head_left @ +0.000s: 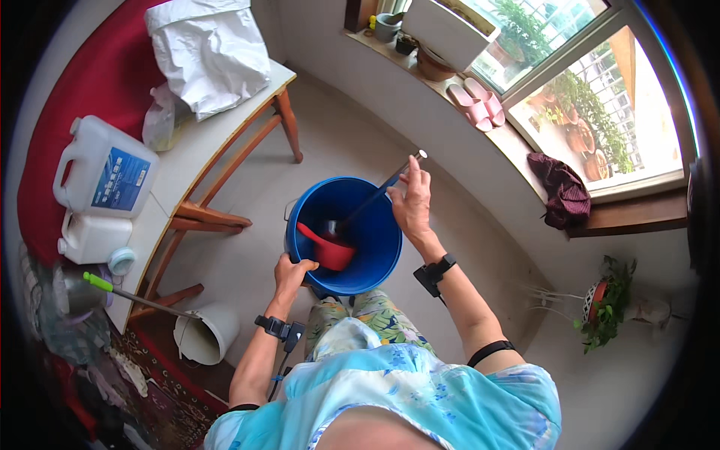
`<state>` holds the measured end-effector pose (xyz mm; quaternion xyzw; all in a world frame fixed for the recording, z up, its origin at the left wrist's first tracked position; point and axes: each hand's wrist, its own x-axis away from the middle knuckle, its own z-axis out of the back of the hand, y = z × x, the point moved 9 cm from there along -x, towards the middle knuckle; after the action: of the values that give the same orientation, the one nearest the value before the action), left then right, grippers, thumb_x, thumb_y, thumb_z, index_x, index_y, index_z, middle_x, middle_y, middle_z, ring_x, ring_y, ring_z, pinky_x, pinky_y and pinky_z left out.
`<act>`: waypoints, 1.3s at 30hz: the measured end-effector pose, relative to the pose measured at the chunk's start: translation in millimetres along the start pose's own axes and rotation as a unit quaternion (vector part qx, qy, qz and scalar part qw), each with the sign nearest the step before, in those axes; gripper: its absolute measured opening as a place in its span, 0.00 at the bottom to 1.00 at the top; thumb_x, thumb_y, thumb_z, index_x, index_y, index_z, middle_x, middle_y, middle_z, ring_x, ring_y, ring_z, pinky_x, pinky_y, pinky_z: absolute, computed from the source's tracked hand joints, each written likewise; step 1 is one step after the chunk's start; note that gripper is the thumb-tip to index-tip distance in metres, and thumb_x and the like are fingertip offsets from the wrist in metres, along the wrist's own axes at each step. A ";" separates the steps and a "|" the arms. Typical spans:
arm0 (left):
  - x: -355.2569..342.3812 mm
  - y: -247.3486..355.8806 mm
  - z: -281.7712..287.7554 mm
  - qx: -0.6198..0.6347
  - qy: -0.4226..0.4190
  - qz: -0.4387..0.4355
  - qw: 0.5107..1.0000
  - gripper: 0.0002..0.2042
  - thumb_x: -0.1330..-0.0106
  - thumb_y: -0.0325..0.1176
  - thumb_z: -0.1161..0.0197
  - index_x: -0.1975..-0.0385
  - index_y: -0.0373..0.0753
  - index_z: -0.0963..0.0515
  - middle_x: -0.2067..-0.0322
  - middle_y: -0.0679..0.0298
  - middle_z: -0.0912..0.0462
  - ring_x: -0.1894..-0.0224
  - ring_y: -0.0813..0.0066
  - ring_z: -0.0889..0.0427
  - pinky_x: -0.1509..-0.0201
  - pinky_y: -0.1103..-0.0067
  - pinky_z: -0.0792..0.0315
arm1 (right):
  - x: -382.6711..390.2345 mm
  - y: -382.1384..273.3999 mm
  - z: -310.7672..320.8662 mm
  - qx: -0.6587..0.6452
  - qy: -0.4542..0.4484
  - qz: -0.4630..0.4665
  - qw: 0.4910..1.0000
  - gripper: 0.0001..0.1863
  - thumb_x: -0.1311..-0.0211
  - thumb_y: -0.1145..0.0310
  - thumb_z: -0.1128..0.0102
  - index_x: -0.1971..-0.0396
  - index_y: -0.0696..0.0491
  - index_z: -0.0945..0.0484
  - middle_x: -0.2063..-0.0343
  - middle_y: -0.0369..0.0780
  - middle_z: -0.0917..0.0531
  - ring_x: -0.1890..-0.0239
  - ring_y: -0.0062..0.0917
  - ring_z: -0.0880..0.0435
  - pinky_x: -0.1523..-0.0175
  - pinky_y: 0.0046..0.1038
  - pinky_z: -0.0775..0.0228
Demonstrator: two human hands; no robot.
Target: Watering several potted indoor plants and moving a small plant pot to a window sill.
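A deep blue bucket (386, 266) stands on the floor in front of my legs. My left hand (289, 276) grips its near left rim, the thumb laid over the edge. Inside lies a red dipper (330, 253), its handle pointing to the upper left. A dark pole with a metallic end (367, 201) slants out of the bucket over its far right rim. Beside the pole, my right hand (412, 199) has its fingers stretched and the thumb apart. Whether it touches the pole I cannot tell.
At left, a table (199, 139) carries a white sack (210, 56), a large white jug (105, 169) and a smaller jug (97, 236). A white bucket (206, 334) with a green-tipped stick stands below. Pink slippers (476, 103) lie on the windowsill; a potted plant (607, 304) is at right.
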<state>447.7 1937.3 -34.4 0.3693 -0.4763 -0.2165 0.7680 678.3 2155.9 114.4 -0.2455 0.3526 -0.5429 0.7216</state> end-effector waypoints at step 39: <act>359.5 -240.7 170.0 0.265 0.437 0.159 0.845 0.25 0.68 0.39 0.34 0.69 0.30 0.27 0.73 0.45 0.21 0.67 0.52 0.21 0.63 0.70 0.29 | 566.5 -129.2 -371.1 0.123 -0.672 0.617 0.390 0.13 0.48 0.59 0.45 0.68 0.51 0.22 0.72 0.43 0.18 0.68 0.34 0.18 0.63 0.32 0.26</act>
<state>463.5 1477.4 31.6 0.5342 -0.1831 0.2269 0.7935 403.5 1587.1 -161.6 -0.1541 -0.2627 0.3551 0.8838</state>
